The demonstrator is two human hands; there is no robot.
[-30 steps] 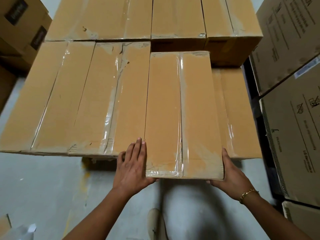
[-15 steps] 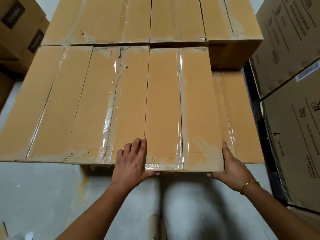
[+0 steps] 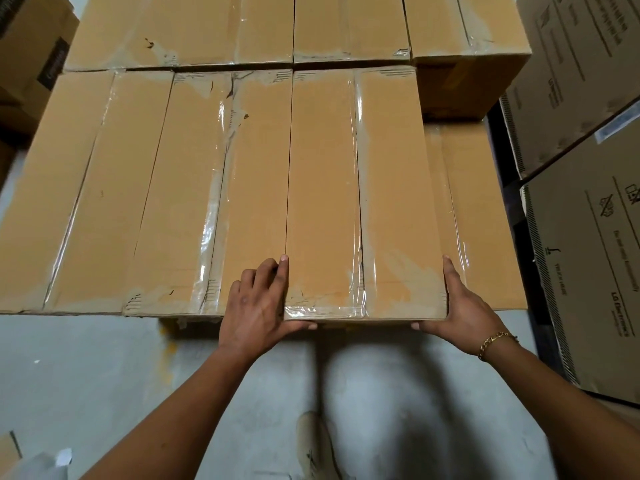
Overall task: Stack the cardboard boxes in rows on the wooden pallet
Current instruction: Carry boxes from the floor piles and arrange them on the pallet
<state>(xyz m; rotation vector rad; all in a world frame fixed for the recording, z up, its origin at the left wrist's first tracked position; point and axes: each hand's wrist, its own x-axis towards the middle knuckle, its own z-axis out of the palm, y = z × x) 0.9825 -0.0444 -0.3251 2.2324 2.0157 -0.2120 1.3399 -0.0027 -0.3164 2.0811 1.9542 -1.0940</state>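
A long taped cardboard box (image 3: pixel 363 202) lies on top of the stack, in line with the two boxes to its left (image 3: pixel 156 202) and touching the back row (image 3: pixel 242 26). My left hand (image 3: pixel 258 313) grips its near left corner, thumb wrapped over the front face and fingers curled on the neighbouring box. My right hand (image 3: pixel 464 313) holds the near right corner, fingers flat along the side and thumb under the front edge. To the right a lower box (image 3: pixel 485 220) shows one layer down. The pallet is hidden beneath the boxes.
Large printed cartons (image 3: pixel 588 271) stand close on the right, leaving a dark narrow gap beside the stack. More brown boxes (image 3: pixel 31 57) sit at the far left. Grey concrete floor (image 3: pixel 86 375) lies in front, with my shoe (image 3: pixel 315 445) on it.
The box has slid away from me until its far end meets the back row and its near end lines up with the neighbouring boxes. Both hands followed it and kept their hold on the near corners.
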